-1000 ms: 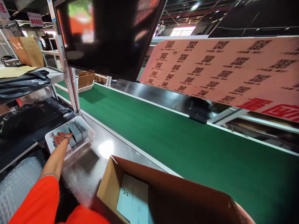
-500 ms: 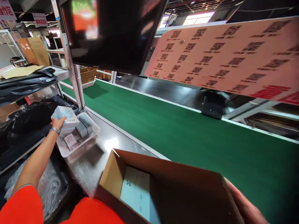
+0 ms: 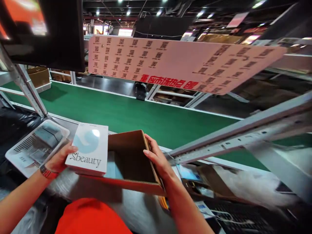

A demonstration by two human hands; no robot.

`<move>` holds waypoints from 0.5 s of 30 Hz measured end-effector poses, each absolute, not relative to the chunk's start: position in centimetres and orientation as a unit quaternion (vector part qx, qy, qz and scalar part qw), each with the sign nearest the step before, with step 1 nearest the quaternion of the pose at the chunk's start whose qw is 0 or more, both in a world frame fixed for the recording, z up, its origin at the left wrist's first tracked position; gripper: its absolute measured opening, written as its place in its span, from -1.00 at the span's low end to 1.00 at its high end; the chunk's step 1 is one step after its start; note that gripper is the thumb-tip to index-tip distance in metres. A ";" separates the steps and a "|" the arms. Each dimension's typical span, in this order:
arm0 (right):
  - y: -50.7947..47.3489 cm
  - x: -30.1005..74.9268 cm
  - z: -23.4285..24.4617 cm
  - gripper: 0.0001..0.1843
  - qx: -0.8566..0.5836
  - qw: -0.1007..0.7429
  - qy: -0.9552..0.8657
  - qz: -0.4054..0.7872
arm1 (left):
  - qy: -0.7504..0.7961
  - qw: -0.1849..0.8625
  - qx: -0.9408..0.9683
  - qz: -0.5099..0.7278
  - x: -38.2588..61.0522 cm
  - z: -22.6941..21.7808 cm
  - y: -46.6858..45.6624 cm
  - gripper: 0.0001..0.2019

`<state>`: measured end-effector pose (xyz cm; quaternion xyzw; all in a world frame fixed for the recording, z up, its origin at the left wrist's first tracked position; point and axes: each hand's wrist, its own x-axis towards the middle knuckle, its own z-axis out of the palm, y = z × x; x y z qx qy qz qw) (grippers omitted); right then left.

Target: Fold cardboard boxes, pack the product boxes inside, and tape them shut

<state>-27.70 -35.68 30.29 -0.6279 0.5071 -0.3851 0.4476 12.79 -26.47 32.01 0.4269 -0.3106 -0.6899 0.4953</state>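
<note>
A white box (image 3: 90, 143) printed with a pale blue swirl and the word "beauty" is in my left hand (image 3: 58, 158), gripped at its left side. It hovers tilted over the left end of an open cardboard box (image 3: 131, 139). My right hand (image 3: 158, 159) clasps the cardboard box by its right wall, near the top rim. Inside that box lies a pale blue box (image 3: 111, 165), partly hidden behind the white one. Left of my left hand stands a white plastic basket (image 3: 65, 131), holding a grey-blue strapped box (image 3: 48, 135) and small packs (image 3: 25, 159).
A green conveyor belt (image 3: 117, 112) runs behind the metal bench. Above it hang a monitor (image 3: 60, 35) and a pink board (image 3: 180, 60) with printed codes. A metal frame bar (image 3: 219, 133) slants across the right, above a keyboard (image 3: 234, 214) and plastic wrap (image 3: 251, 182).
My left hand has carried the white box from above the basket rightward to the cardboard box. The view has swung right. My right hand still grips the cardboard box.
</note>
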 end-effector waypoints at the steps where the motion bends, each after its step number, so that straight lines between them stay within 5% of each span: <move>1: -35.5 -27.9 30.0 0.06 -0.622 0.452 0.503 -0.395 | -0.307 0.488 0.432 -0.694 12.7 31.9 -26.5 -0.33; 15: -35.1 -26.3 30.3 -0.05 -0.684 0.390 0.491 -0.374 | -0.269 0.455 0.516 -0.674 11.3 32.1 -25.7 -0.41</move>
